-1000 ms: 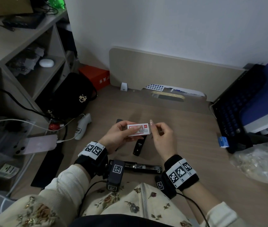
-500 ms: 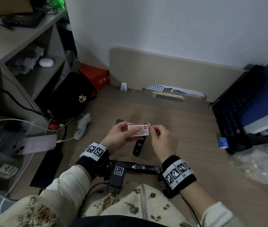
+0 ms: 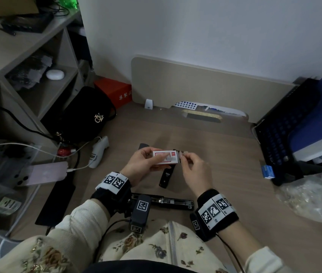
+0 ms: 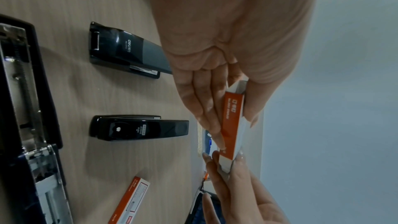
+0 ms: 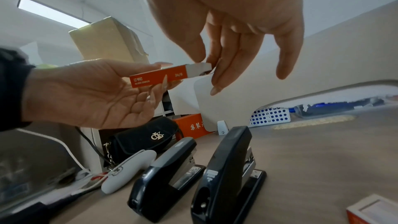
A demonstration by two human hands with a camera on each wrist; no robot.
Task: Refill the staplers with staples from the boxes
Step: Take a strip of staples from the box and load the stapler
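My left hand holds a red-and-white staple box flat above the desk, thumb on top and fingers beneath. My right hand pinches the grey inner tray, which sticks a little way out of the sleeve's right end. Below them two shut black staplers stand side by side on the desk. A long black stapler lies opened out near my body. A second staple box lies on the desk to the right.
A black bag, a white device and a charging phone are at the left. A keyboard under blue folders, a small blue box and a plastic bag are at the right. A panel backs the desk.
My right fingers have gone from touching the box's right end to pinching it, and the inner tray now shows a little. Both hands have shifted slightly away from me.
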